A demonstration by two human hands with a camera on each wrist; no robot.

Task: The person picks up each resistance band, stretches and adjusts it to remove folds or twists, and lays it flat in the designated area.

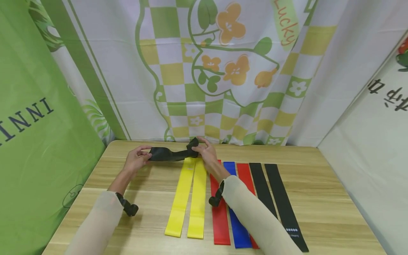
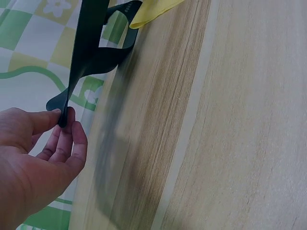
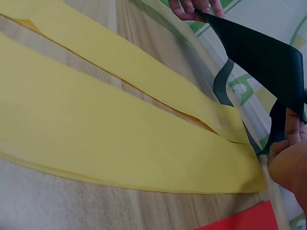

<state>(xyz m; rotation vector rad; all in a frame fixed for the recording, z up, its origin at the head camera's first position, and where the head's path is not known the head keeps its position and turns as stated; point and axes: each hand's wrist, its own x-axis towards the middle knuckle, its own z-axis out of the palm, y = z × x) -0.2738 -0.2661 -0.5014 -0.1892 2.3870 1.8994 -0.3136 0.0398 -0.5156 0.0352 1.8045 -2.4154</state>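
Note:
A black elastic loop band (image 1: 162,154) is stretched loosely between both hands above the far part of the table. My left hand (image 1: 137,158) pinches its left end between thumb and fingers, and in the left wrist view the loop (image 2: 87,43) sags apart below that pinch. At the other end, my right hand (image 1: 207,153) holds the bunched, twisted part of the band. Just under the right hand lie the far ends of two flat yellow bands (image 1: 180,202). Part of the right hand (image 3: 290,165) is cut off in the right wrist view.
Right of the yellow bands, a red band (image 1: 220,223), a blue band (image 1: 239,230), another red band (image 1: 245,173) and two black bands (image 1: 283,198) lie side by side on the wooden table (image 1: 325,198). The right forearm covers some of them. A patterned curtain (image 1: 223,117) hangs behind the far edge.

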